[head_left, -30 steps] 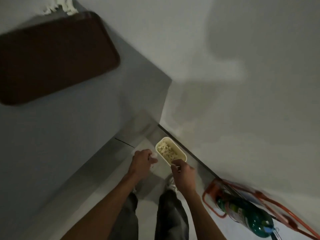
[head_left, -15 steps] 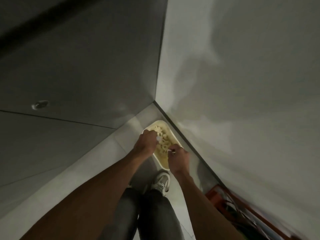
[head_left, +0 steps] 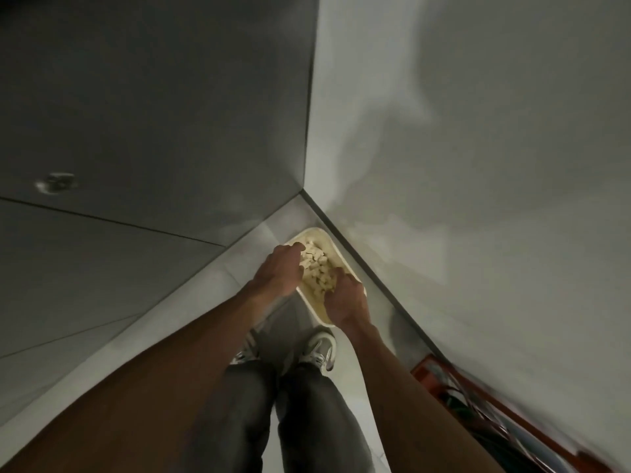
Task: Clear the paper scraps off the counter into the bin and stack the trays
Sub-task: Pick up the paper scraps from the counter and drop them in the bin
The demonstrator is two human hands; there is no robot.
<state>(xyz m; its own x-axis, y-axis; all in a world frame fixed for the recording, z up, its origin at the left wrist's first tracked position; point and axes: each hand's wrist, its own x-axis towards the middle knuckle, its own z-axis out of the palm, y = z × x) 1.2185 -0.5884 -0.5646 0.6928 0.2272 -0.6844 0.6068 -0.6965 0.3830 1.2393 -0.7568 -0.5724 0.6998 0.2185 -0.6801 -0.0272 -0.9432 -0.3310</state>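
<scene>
A cream rectangular bin (head_left: 330, 246) stands on the floor in the corner between a grey cabinet and a white wall. It holds several pale paper scraps (head_left: 316, 269). My left hand (head_left: 278, 269) hangs over the bin's left rim, its fingers drooping loosely onto the scraps. My right hand (head_left: 345, 298) covers the bin's near right rim, knuckles up, with its fingers dipping inside and their tips hidden. No scrap shows in either hand. No tray or counter is in view.
The grey cabinet front (head_left: 153, 114) with a small round fitting (head_left: 56, 181) fills the left. The white wall (head_left: 478, 148) fills the right. A red wire basket (head_left: 454, 394) lies at the lower right. My shoes (head_left: 319, 349) stand just before the bin.
The view dropped from the counter and brown tray to the floor corner. Both hands sank lower into the bin. The white scraps seen in my fingers earlier no longer show.
</scene>
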